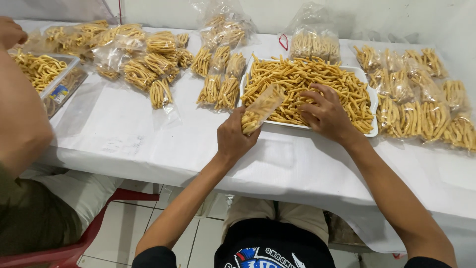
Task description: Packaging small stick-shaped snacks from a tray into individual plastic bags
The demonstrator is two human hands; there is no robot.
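Observation:
My left hand [233,138] grips a narrow clear plastic bag [261,108], partly filled with yellow snack sticks, tilted over the near left corner of a white tray [375,130]. The tray holds a heap of loose snack sticks [297,79]. My right hand [325,114] lies on that heap near the tray's front edge, fingers spread and curled into the sticks.
Filled small bags lie in piles at the right [421,104], centre [218,79] and back left [144,59] of the white-covered table [148,144]. Another person's arm [20,114] is at the left beside a clear tub of sticks [49,74]. A red chair [74,248] stands below.

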